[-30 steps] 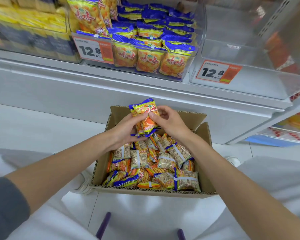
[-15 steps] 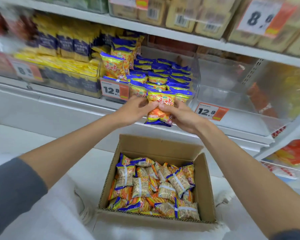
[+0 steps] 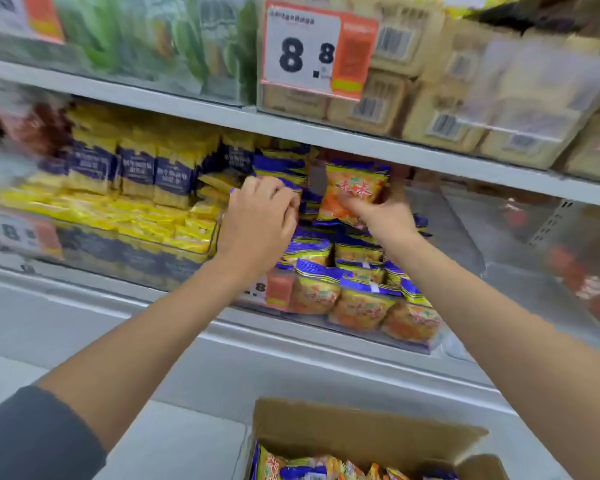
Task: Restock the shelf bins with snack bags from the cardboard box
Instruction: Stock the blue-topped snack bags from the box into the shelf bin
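— Hands first. Where are they?

— Both reach into the clear bin [image 3: 461,233] on the middle shelf. The left hand [image 3: 258,223] is at the bin's back left corner. The right hand [image 3: 383,216] is over the bin's middle, toward the back.

— What does the right hand do?

— It pinches an orange bag [image 3: 355,188] at its bottom edge. The bag stands up straight, above the rows of snack bags [image 3: 361,299] that lie in the bin.

— And the left hand?

— Its fingers are curled tight. A bit of blue wrapper [image 3: 231,190] pokes out at the side of the knuckles, and more blue shows by the fingertips. It looks like the hand grips a bag, but it is blurry, so I cannot tell for sure.

— Where is the cardboard box [image 3: 361,431]?

— Down below the bin, on the floor, open at the top. More bags [image 3: 291,467] sit inside it.

— What else is near the bin?

— An orange tag [image 3: 279,289] is stuck on the bin's front, partly behind the left wrist. Yellow packs [image 3: 136,216] are stacked just left of the bin. Up above the bin, on the next shelf, hangs a big price tag [image 3: 305,50] that says 8.8. Tan packs [image 3: 430,98] sit beside that tag.
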Motion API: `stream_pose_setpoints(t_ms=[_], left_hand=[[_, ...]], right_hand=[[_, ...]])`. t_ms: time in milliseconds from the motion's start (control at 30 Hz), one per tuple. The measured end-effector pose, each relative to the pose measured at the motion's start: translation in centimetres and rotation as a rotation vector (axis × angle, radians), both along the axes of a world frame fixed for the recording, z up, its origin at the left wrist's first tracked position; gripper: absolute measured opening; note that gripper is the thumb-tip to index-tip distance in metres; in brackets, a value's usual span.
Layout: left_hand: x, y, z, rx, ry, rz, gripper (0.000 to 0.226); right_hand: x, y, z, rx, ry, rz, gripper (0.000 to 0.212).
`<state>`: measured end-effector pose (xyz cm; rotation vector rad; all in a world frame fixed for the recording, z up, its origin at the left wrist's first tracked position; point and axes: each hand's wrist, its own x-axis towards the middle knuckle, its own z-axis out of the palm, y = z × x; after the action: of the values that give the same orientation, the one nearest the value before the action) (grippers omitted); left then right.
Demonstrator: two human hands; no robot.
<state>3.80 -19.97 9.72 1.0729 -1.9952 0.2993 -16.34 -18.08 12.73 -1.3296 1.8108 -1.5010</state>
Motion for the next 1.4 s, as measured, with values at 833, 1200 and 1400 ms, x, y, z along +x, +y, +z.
stream_pose_setpoints(t_ms=[833, 1200, 1400], left_hand=[[0.2, -0.7, -0.4, 0.051, 0.052, -0.091, 0.045], [0.2, -0.6, -0.3, 0.061, 0.056, -0.085, 0.047], [0.2, -0.7, -0.4, 0.055, 0.053, -0.079, 0.046]], right_hand=[[1.1, -9.5, -2.4, -0.022, 0.044, 0.030, 0.048], [0.7, -9.5, -2.4, 0.025, 0.243, -0.063, 0.057], [0.4, -8.9, -2.2, 0.058, 0.232, 0.003, 0.053]])
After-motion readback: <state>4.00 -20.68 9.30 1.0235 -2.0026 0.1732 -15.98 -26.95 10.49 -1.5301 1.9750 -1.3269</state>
